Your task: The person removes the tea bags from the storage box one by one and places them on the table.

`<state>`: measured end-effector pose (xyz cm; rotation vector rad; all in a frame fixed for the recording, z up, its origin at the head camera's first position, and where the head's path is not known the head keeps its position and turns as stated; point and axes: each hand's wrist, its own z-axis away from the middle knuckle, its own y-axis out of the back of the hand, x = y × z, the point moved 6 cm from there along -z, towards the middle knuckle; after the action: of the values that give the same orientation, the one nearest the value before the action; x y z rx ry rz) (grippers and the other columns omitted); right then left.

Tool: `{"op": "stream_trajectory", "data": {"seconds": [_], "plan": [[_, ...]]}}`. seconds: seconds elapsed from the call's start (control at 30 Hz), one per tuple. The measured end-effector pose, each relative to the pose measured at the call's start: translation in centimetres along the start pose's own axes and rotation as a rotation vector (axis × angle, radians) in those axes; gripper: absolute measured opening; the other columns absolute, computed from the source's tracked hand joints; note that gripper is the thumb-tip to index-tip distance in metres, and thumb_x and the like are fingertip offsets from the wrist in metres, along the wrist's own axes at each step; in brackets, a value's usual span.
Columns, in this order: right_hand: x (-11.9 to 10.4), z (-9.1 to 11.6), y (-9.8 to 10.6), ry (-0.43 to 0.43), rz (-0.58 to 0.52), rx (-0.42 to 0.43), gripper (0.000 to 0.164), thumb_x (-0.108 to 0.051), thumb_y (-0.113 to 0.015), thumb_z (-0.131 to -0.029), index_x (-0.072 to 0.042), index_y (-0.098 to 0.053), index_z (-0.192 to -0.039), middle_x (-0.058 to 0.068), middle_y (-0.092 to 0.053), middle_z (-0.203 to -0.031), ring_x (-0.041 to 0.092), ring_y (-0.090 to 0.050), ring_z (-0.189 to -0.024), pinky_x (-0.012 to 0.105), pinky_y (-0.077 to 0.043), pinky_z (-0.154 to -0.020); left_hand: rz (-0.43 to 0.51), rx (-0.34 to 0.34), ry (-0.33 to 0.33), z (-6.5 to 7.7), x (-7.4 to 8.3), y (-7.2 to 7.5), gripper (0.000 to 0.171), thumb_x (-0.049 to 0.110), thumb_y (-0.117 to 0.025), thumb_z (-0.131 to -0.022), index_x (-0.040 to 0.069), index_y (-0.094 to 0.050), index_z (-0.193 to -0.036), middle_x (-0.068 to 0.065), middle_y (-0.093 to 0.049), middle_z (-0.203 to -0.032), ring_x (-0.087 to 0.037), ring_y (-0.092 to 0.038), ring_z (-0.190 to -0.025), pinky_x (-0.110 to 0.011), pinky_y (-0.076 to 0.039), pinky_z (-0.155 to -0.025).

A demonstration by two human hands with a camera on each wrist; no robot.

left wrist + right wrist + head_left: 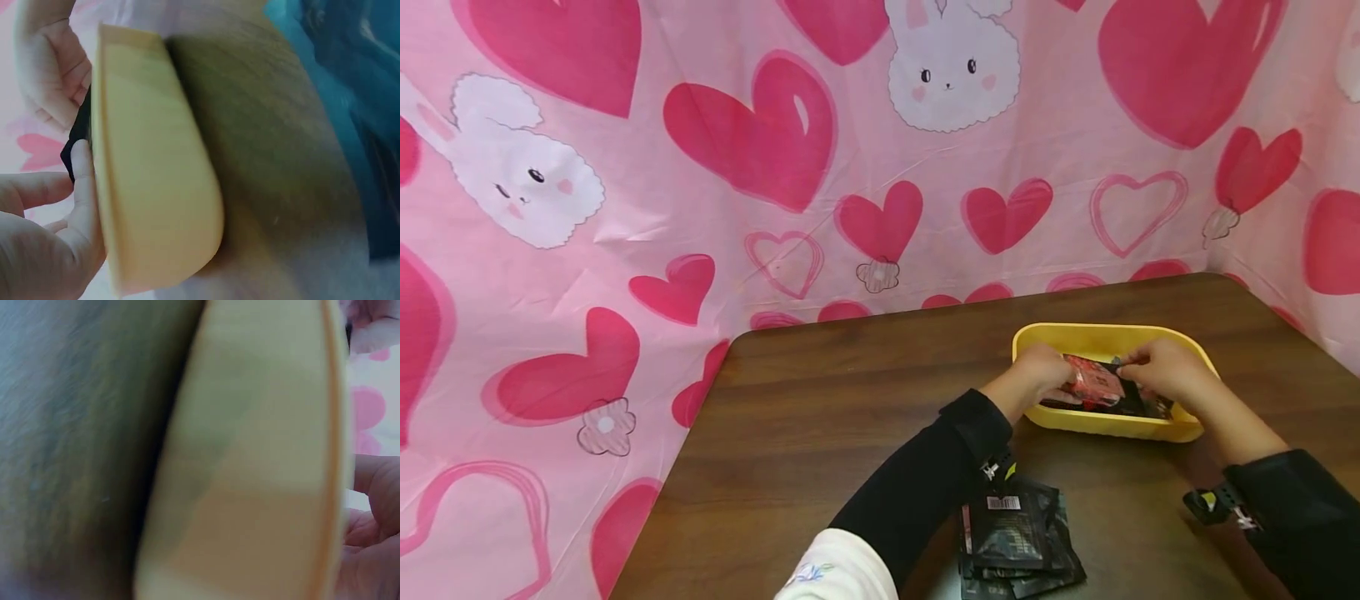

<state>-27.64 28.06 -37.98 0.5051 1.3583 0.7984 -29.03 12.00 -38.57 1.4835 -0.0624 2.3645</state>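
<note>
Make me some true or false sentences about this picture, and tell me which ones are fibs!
1. The tub is blue. False: it is yellow.
2. The left grip touches a red packet. True.
3. The right grip is at the black pile. False: it is at the tub.
4. The black pile lies on the table, outside the tub. True.
5. The cloth has cars all over it. False: it has hearts and bunnies.
6. A white barcode shows on the black pile. True.
</note>
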Motion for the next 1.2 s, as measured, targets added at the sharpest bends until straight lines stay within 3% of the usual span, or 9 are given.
{"op": "stream_trajectory", "data": {"seconds": [0.1, 0.2, 0.4, 0.63, 0.77, 1.03, 1.2], "plan": [[-1.2, 0.5, 0.6, 0.03, -0.047, 0.027, 0.034, -0.012, -0.058, -0.092, 0.016, -0.056, -0.112, 0.016, -0.062, -0.085, 0.02, -0.061, -0.066, 0.038, -0.057, -0.062, -0.003, -0.024, -0.065, 0.6, 0.6, 1.3, 0.004, -0.01, -0.061, -0.084, -0.011, -0.064, -0.084, -0.013, -0.064, -0.076, -0.024, -0.065, -0.069, -0.043, -0.057, -0.075], [-2.5, 1.2, 0.9, 0.052, -0.088, 0.051, 0.036, -0.014, -0.059, -0.093, 0.014, -0.055, -0.116, 0.021, -0.061, -0.098, 0.021, -0.065, -0.071, 0.04, -0.059, -0.069, -0.001, -0.063, -0.117, 1.7, 1.1, 2.8, 0.004, -0.006, -0.064, -0.085, -0.009, -0.066, -0.087, -0.011, -0.064, -0.075, -0.02, -0.062, -0.064, -0.043, -0.057, -0.076], [-5.1, 3.1, -0.5, 0.112, -0.239, 0.002, 0.034, -0.011, -0.057, -0.095, 0.012, -0.054, -0.119, 0.016, -0.06, -0.097, 0.021, -0.06, -0.07, 0.033, -0.058, -0.064, 0.029, -0.117, -0.127, 5.0, 0.4, 6.1, 0.034, -0.007, -0.069, -0.08, 0.002, -0.061, -0.112, -0.011, -0.065, -0.077, -0.02, -0.062, -0.059, -0.042, -0.058, -0.069], [-7.3, 5.1, -4.2, 0.148, -0.337, -0.088, 0.034, -0.009, -0.065, -0.088, 0.011, -0.057, -0.115, 0.012, -0.059, -0.088, 0.02, -0.058, -0.069, 0.03, -0.058, -0.063, 0.075, -0.247, -0.142, 8.5, -3.6, 8.1, 0.039, -0.016, -0.06, -0.079, 0.001, -0.054, -0.113, -0.009, -0.062, -0.068, -0.016, -0.058, -0.049, -0.034, -0.058, -0.055], [-8.0, 5.9, -6.7, 0.2, -0.39, -0.179, 0.03, -0.005, -0.066, -0.086, 0.012, -0.058, -0.11, 0.011, -0.059, -0.083, 0.019, -0.058, -0.062, 0.033, -0.057, -0.057, 0.084, -0.263, -0.102, 10.2, -6.1, 8.8, 0.038, -0.017, -0.06, -0.078, 0.002, -0.053, -0.11, -0.01, -0.062, -0.069, -0.015, -0.058, -0.048, -0.032, -0.058, -0.054], [-8.1, 6.9, -11.1, 0.247, -0.43, -0.36, 0.024, -0.001, -0.066, -0.083, 0.011, -0.059, -0.103, 0.009, -0.061, -0.078, 0.015, -0.057, -0.059, 0.033, -0.056, -0.052, 0.108, -0.299, -0.062, 12.2, -10.6, 9.2, 0.037, -0.02, -0.06, -0.075, 0.0, -0.053, -0.105, -0.011, -0.061, -0.067, -0.016, -0.059, -0.046, -0.031, -0.057, -0.05], [-8.0, 7.6, -12.8, 0.257, -0.457, -0.424, 0.024, -0.002, -0.068, -0.082, 0.009, -0.059, -0.101, 0.008, -0.061, -0.077, 0.013, -0.057, -0.056, 0.033, -0.055, -0.05, 0.11, -0.304, -0.058, 12.8, -12.2, 9.2, 0.038, -0.023, -0.06, -0.073, 0.0, -0.052, -0.102, -0.02, -0.063, -0.07, -0.016, -0.059, -0.046, -0.034, -0.057, -0.051]]}}
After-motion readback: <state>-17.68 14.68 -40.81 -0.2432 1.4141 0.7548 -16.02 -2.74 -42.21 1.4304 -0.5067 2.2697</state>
